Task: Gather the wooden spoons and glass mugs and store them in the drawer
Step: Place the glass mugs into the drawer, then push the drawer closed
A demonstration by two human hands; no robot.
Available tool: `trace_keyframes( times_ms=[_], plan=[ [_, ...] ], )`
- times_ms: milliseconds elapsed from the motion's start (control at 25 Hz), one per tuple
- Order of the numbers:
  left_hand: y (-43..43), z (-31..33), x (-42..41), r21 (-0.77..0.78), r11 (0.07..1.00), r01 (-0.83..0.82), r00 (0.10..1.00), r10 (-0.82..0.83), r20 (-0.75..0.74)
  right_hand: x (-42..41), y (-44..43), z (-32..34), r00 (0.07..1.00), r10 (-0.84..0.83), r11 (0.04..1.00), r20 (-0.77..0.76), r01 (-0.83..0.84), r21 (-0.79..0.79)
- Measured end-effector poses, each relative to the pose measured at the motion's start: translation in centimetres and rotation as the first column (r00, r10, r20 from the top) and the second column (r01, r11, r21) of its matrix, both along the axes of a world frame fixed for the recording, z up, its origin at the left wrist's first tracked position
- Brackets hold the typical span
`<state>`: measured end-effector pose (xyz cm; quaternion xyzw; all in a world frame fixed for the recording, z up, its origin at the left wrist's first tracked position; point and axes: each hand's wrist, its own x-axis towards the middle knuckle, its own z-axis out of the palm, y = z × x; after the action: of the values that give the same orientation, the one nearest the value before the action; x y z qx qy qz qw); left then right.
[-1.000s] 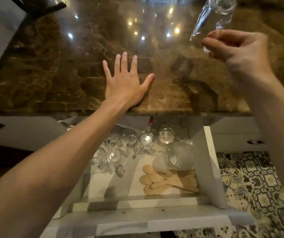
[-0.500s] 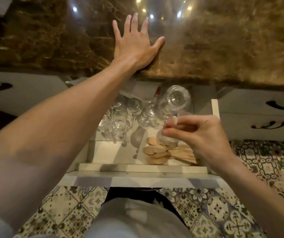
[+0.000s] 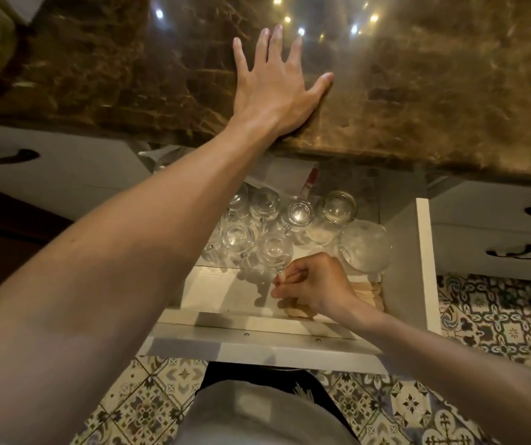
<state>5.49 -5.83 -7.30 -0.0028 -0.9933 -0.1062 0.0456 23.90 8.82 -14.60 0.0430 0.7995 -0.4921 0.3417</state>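
I see clear glass mugs (image 3: 273, 220) clustered mouth-up at the back of the open white drawer (image 3: 423, 261), one larger glass (image 3: 365, 247) against its right wall. Pale wooden spoons (image 3: 370, 292) lie flat near its front right corner, partly hidden.

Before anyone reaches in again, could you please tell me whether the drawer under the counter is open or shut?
Open: the drawer is pulled out below the counter, showing glass mugs inside.
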Motion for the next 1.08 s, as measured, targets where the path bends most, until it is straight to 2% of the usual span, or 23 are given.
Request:
trace_keyframes(
  times_ms=[120,440,560,720,760,840,920,960,1000,1080],
  plan=[
    [0.1,-0.1,-0.2,-0.007,1.000,-0.002,1.000,0.002,0.003,-0.3,-0.9,-1.1,0.998,0.039,0.999,0.046,-0.040,0.020],
    [0.0,-0.4,-0.6,-0.009,1.000,-0.006,1.000,0.006,0.000,-0.2,-1.7,-2.8,0.991,-0.056,0.998,0.122,0.052,0.038],
    [0.0,-0.4,-0.5,-0.014,1.000,-0.007,1.000,0.007,0.003,-0.3,-1.8,-2.9,0.992,-0.015,0.987,0.124,-0.005,0.159],
    [0.1,-0.3,-0.4,-0.012,1.000,-0.003,1.000,0.003,0.009,-0.5,-1.8,-1.2,0.962,0.034,0.981,0.271,-0.084,0.175],
    [0.0,-0.3,-0.4,-0.009,1.000,-0.003,1.000,0.003,0.012,-0.5,-1.7,-0.2,0.962,0.043,0.978,0.271,-0.096,0.186],
    [0.0,-0.2,-0.3,-0.005,1.000,-0.002,1.000,0.002,0.019,0.3,-1.0,2.5,0.984,0.013,0.985,0.180,-0.044,0.168],
    [0.1,-0.1,-0.2,-0.004,1.000,0.000,1.000,0.000,0.027,2.5,-0.1,6.0,0.992,-0.119,0.993,0.036,0.119,-0.009],
    [0.1,-0.1,-0.2,-0.005,1.000,0.002,1.000,-0.001,0.029,3.9,0.6,7.6,0.984,-0.172,0.969,0.054,0.179,-0.170],
    [0.0,-0.1,-0.2,-0.004,1.000,0.002,1.000,-0.002,0.028,5.5,0.9,9.1,0.975,-0.181,0.916,0.132,0.216,-0.338],
    [0.0,0.0,-0.3,0.005,1.000,0.004,1.000,-0.004,0.025,8.6,1.1,10.5,0.930,-0.009,0.771,0.369,0.241,-0.589]
  ],
)
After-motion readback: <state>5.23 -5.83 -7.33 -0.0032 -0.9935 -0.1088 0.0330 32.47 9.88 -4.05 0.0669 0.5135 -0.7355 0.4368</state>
